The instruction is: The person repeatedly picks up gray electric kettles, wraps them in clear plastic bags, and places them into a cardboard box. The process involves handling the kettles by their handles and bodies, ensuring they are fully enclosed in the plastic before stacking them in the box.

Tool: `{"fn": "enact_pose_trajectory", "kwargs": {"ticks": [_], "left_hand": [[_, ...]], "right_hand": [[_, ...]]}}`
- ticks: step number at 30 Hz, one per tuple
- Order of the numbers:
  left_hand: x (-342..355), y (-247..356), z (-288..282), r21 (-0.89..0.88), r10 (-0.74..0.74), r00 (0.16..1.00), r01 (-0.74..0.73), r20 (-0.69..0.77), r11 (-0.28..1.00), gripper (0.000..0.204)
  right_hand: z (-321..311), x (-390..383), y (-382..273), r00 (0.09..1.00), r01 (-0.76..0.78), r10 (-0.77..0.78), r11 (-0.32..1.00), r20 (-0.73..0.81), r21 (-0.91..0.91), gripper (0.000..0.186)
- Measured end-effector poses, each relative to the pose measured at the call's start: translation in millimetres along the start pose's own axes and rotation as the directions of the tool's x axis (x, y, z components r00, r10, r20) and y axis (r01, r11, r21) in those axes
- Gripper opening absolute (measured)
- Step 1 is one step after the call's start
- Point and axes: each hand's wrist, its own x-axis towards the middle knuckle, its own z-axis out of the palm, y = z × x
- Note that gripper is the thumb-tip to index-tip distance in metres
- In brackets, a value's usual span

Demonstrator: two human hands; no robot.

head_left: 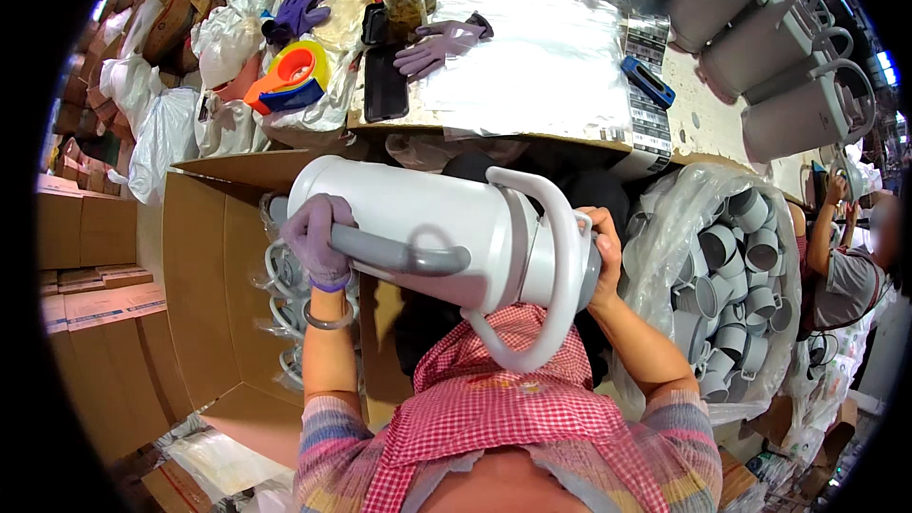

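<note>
A large white jug (399, 204) lies on its side in front of me, held across my body. It has a grey side handle (404, 252) and a big curved white carrying handle (562, 275). My left hand (318, 236), in a purple glove, is closed on the jug's left, base end, beside the grey handle. At the other end my bare right hand (605, 245) wraps round the grey-topped lid end (591, 277); its palm side is hidden. On my left, an open cardboard box (204, 294) holds several plastic-wrapped pieces with white handles.
A clear bag (655, 313) full of grey cups (733, 294) stands at my right. The table ahead bears white sheets (532, 57), a glove (442, 46), phone (386, 84), orange tape dispenser (285, 81), blue cutter (648, 82) and several grey jugs (798, 119). A co-worker (845, 266) sits far right.
</note>
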Motion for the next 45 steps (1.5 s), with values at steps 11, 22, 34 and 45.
{"fn": "enact_pose_trajectory", "kwargs": {"ticks": [11,22,34,45], "left_hand": [[-20,-7,5,-0.079,0.151,0.985,-0.158,-0.086,0.984,0.025],[60,72,92,-0.378,0.673,0.650,-0.559,0.352,0.738,0.009],[72,35,228,-0.497,0.622,0.593,-0.387,0.512,0.777,0.031],[102,-19,241,-0.003,0.108,0.920,-0.116,0.376,0.993,0.013]], "right_hand": [[-51,27,-30,0.978,-0.207,0.185,0.925,-0.100,-0.319,0.058],[-132,77,-37,0.964,0.236,-0.242,0.577,0.113,-0.782,0.035],[-288,151,23,0.907,0.421,-0.188,0.350,0.377,-0.837,0.019],[-280,125,-7,0.903,0.406,0.030,0.258,0.428,-0.876,0.013]]}}
